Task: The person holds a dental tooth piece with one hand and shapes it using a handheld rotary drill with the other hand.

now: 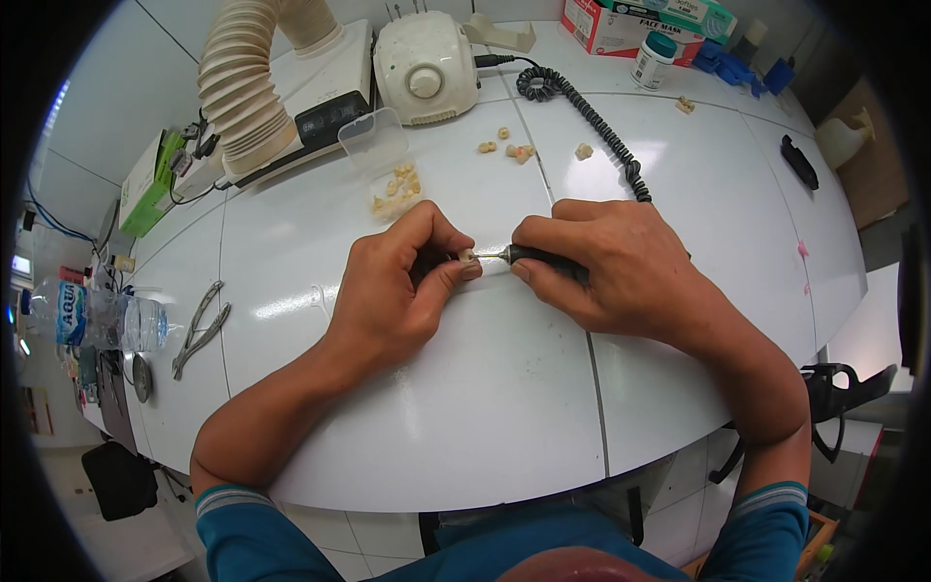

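My left hand (393,281) pinches a small tooth-coloured dental crown (466,255) between thumb and fingertips; the fingers cover most of it. My right hand (621,267) is wrapped round a black rotary handpiece (524,255). Its thin metal bur (492,256) points left and meets the crown or comes very close; I cannot tell which. Beyond my left hand, a clear plastic box (374,144) with its lid raised holds several tooth-coloured pieces (402,182). A few more dental pieces (521,153) lie loose on the white table (465,417).
A coiled black cord (596,116) runs from the white control unit (425,78) towards my right hand. A ribbed extraction hose (242,92) stands back left. Metal pliers (201,332) and a water bottle (97,315) lie left. Mask boxes (630,34) and a lidded jar (653,63) stand back right.
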`<state>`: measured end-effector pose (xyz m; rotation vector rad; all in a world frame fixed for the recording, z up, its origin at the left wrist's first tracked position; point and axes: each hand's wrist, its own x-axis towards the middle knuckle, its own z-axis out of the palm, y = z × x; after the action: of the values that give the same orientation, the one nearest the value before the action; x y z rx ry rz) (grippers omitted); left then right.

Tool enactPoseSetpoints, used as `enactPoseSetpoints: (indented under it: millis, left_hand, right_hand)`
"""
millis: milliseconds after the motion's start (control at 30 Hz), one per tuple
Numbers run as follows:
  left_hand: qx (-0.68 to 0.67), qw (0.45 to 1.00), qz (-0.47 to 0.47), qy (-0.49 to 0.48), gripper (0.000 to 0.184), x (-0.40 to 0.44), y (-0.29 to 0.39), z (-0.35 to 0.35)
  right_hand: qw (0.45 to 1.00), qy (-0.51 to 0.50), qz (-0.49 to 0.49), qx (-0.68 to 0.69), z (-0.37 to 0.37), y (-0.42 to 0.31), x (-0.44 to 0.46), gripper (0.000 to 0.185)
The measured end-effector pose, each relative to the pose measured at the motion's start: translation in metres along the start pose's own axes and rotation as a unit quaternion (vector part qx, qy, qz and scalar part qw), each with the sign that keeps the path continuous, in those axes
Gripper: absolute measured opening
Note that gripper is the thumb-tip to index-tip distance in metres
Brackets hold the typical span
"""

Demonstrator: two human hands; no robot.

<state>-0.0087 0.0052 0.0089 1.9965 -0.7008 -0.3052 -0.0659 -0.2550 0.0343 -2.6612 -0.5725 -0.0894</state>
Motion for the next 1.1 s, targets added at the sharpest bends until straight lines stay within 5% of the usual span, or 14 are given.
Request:
enactPoseSetpoints:
  millis: [1100]
  left_hand:
    - [0.014,1.0,0.001,-0.014,0.009,0.0006,0.0018,-0.001]
  right_hand:
    - [1.0,-0.002,0.0,-0.004,0.0,0.0006,0.0001,0.022]
